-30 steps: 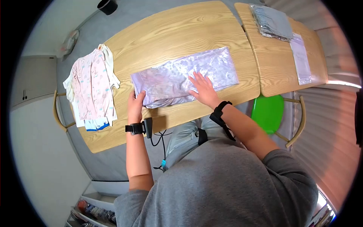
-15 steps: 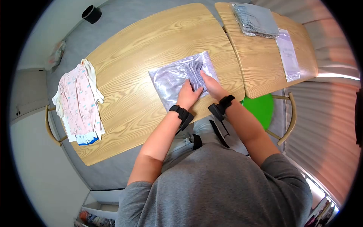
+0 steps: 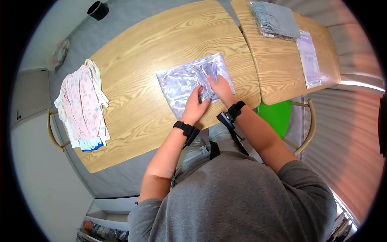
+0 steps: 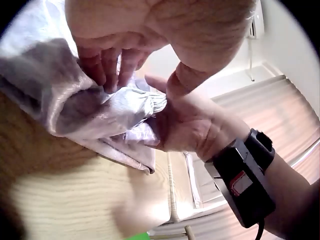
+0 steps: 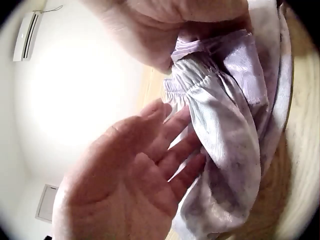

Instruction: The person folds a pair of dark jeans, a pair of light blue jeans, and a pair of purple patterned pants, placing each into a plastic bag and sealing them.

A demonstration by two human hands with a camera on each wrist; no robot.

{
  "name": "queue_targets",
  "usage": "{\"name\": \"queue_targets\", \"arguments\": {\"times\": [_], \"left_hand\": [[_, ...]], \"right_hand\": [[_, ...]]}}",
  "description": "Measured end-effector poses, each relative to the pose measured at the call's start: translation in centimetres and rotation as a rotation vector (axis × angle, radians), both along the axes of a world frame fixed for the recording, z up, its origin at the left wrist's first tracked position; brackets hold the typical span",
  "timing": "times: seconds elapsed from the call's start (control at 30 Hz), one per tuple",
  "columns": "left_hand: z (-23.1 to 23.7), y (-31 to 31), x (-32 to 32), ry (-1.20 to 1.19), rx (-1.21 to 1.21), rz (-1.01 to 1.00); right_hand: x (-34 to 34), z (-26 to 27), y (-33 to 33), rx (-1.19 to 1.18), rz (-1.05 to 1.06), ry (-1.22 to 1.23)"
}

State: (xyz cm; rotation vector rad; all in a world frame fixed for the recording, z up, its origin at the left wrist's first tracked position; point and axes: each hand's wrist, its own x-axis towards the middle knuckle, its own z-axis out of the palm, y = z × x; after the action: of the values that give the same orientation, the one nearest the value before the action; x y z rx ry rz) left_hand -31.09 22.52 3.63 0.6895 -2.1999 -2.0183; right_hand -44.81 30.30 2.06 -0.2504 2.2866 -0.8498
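Observation:
A shiny lavender garment [image 3: 174,82], with an elastic gathered edge [image 5: 192,75], lies folded on the wooden table in front of me. Its gathered part is folded back over the rest, toward the right side. My right hand [image 3: 221,88] holds the garment at this gathered part; in the left wrist view the ruffled edge sits against the palm. Facing it from the left, my left hand [image 3: 196,105] touches the gathered cloth with extended fingers [image 5: 182,145], its thumb apart from them. Some of the right fingers are hidden in the right wrist view.
A pink printed top [image 3: 82,103] lies over white clothes at the table's left end. On the second table [image 3: 274,60] are bagged grey clothes [image 3: 276,20] and a flat lavender packet [image 3: 309,60]. A green chair [image 3: 276,117] stands at the near right.
The garment has gone from a long strip to a shorter folded shape. My left hand has come from its left end to the gathered part; my right hand now holds there too.

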Motion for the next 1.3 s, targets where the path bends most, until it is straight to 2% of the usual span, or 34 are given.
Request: {"name": "queue_targets", "arguments": {"times": [0.07, 0.1, 0.13, 0.2, 0.23, 0.33, 0.43, 0.53, 0.6, 0.7, 0.73, 0.83, 0.87, 0.93, 0.97, 1.03, 1.13, 1.2, 1.27, 1.3], "left_hand": [[0.0, 0.3, -0.9, -0.073, -0.242, 0.121], [0.6, 0.5, -1.6, -0.037, -0.393, 0.18], [1.2, 0.8, -2.2, -0.038, -0.386, 0.192], [2.3, 1.2, -3.3, -0.174, -0.538, 0.11], [2.1, 1.5, -3.6, -0.156, -0.597, 0.103], [0.4, 1.7, -4.0, -0.225, -0.632, 0.022], [-0.4, 1.8, -3.4, -0.121, -0.664, 0.118], [0.6, 1.2, -3.0, -0.072, -0.573, 0.252], [2.3, 1.4, -3.2, -0.048, -0.594, 0.305], [3.0, 2.0, -4.1, 0.092, -0.699, 0.233], [2.6, 2.1, -4.3, 0.095, -0.699, 0.232], [0.4, 2.8, -4.4, -0.011, -0.764, -0.004], [0.2, 3.0, -4.2, -0.01, -0.76, -0.01], [-0.2, 3.1, -3.9, 0.014, -0.787, -0.038], [-0.2, 3.1, -3.8, 0.012, -0.786, -0.04], [0.1, 2.8, -3.7, 0.024, -0.651, -0.074], [0.9, 2.7, -2.7, 0.045, -0.605, -0.039], [1.5, 2.6, -1.0, 0.055, -0.56, 0.139], [3.2, 1.4, 1.7, 0.098, -0.62, 0.109], [3.4, 1.0, 2.9, 0.085, -0.617, 0.103]], "right_hand": [[-0.1, -0.1, 0.7, -0.029, -0.039, 0.284], [-0.4, 0.2, 0.9, -0.067, -0.06, 0.194], [-0.6, 0.2, 1.0, -0.062, -0.048, 0.196], [-1.1, -1.1, 1.4, -0.177, -0.017, 0.207], [-1.3, -1.7, 1.5, -0.173, -0.008, 0.21], [-1.7, -3.2, 1.9, -0.272, -0.067, 0.209], [-2.0, -2.7, 2.1, -0.318, -0.051, 0.193], [-2.4, -2.6, 2.4, -0.277, 0.013, 0.136], [-2.5, -2.5, 2.3, -0.209, 0.029, 0.061], [-2.2, -3.0, 2.3, -0.307, -0.004, -0.026], [-2.3, -3.2, 2.3, -0.308, -0.006, -0.024], [-2.5, -4.4, 2.4, -0.411, -0.082, 0.033], [-2.6, -4.0, 2.4, -0.407, -0.087, 0.032], [-2.8, -3.2, 2.4, -0.494, -0.151, -0.163], [-2.6, -2.4, 2.3, -0.493, -0.153, -0.164], [-1.9, -0.9, 2.0, -0.29, 0.017, -0.01], [-1.8, -2.5, 2.0, -0.323, 0.001, -0.084], [-1.3, -0.6, 1.4, -0.322, -0.025, -0.139], [-1.0, 1.7, 0.3, -0.319, -0.056, -0.201], [-0.6, 2.4, -0.2, -0.384, -0.026, -0.093]]}}
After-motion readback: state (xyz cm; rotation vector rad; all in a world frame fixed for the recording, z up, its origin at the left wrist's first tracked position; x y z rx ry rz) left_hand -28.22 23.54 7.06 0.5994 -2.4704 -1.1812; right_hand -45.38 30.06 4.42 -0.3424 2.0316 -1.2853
